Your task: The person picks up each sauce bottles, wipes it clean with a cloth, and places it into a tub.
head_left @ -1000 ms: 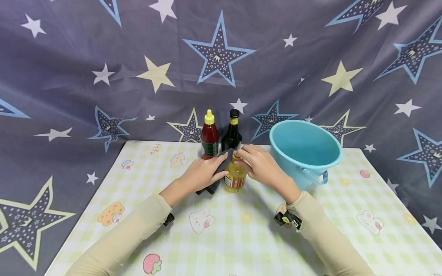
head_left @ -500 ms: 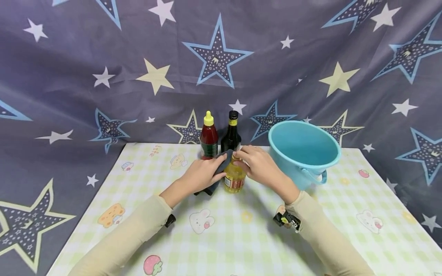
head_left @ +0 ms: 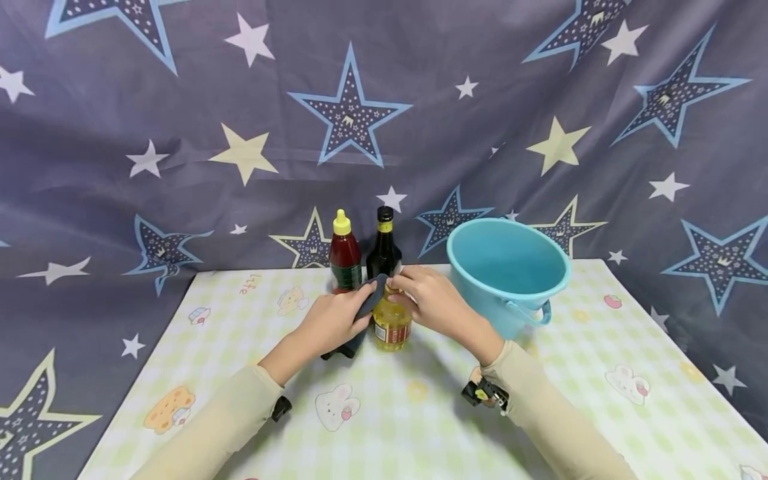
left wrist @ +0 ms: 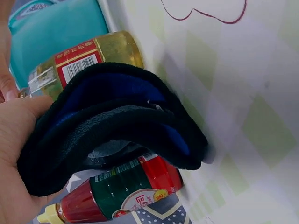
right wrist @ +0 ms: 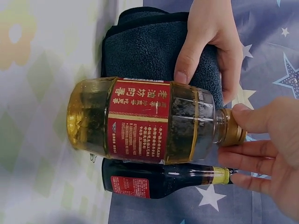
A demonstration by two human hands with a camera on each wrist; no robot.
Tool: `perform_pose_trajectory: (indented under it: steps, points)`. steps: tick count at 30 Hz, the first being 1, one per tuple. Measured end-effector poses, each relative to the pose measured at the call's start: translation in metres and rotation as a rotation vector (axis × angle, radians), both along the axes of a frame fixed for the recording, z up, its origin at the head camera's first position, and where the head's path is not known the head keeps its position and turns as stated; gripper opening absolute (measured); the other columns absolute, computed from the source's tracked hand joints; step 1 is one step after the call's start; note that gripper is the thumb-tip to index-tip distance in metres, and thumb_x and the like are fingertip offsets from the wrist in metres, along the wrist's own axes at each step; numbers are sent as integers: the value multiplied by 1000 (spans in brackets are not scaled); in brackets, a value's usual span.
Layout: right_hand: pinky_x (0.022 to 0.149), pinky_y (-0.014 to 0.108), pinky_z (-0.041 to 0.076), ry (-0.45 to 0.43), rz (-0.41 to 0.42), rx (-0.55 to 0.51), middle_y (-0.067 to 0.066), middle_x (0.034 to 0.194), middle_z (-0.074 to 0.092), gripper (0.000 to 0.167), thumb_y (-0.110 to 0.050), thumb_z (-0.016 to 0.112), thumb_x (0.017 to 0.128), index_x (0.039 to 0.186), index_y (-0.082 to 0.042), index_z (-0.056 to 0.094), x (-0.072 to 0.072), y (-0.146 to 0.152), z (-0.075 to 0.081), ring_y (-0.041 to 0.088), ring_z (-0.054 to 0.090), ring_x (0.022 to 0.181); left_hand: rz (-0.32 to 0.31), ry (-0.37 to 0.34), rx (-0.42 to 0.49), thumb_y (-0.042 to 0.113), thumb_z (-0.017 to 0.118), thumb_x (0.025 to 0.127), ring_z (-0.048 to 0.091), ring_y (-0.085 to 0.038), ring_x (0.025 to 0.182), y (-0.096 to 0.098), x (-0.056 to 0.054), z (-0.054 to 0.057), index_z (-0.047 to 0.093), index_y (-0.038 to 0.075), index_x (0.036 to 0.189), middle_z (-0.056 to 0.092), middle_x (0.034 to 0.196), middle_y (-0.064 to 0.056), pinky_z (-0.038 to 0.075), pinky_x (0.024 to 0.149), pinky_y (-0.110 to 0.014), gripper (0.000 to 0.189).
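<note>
My left hand (head_left: 336, 321) grips a folded dark grey cloth (right wrist: 145, 46), its thumb on the near side and fingers behind. In the left wrist view the cloth's folds hang open, showing a blue lining. Right beside it stands a bottle of golden cooking oil (right wrist: 140, 121) with a red label, upright on the table. Thumb and fingers of my right hand (head_left: 435, 303) pinch the oil bottle's gold cap (right wrist: 234, 128). In the right wrist view, the cloth lies against the bottle's side, level with the label and shoulder.
Behind the hands stand a red sauce bottle (head_left: 345, 257) with a yellow nozzle and a dark sauce bottle (head_left: 384, 253) with a black cap. A light blue bucket (head_left: 510, 307) is close to the right hand. A starry curtain (head_left: 240, 87) hangs behind the checked tablecloth (head_left: 384, 433).
The head view has tilted and turned, so the whole scene sits lower and further left. Both hands keep their hold on the cloth and the cap, and the bottles stay in place.
</note>
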State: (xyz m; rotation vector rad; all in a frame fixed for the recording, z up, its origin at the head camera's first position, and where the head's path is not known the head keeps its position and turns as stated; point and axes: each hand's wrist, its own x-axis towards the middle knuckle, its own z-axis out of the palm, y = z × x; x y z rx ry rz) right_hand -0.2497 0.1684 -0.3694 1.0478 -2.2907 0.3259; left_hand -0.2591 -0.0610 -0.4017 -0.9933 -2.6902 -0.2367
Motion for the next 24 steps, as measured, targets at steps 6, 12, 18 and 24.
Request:
perform_pose_trajectory:
  steps: [6,12,18,24]
  points:
    - [74,32,55,-5,26,-21,2,93,69,10,-19,75,93,99,-11,76,-1,-5,0,18,66,84,9,36,13,28,69,97,64,-14,65,-4,1,-1,56,14,144,75,99,-5,49,53,-30,51]
    - [74,32,55,-57,46,-38,3,92,68,9,-13,76,91,98,-8,74,3,-3,-1,19,64,84,-2,47,4,28,68,98,65,-14,64,0,3,-6,56,13,144,76,101,-5,49,52,-29,51]
    - [73,33,55,-104,39,-39,4,94,68,8,-13,75,92,99,-8,74,3,-5,0,19,64,83,26,63,-10,28,70,96,63,-14,61,-1,7,-8,56,13,145,75,97,-5,48,51,-30,53]
    - [70,32,53,-105,36,-31,2,91,67,7,-13,74,93,99,-9,73,4,-5,1,18,62,80,11,86,-24,29,70,96,59,-12,56,-1,7,-6,56,12,145,73,90,-4,45,48,-28,53]
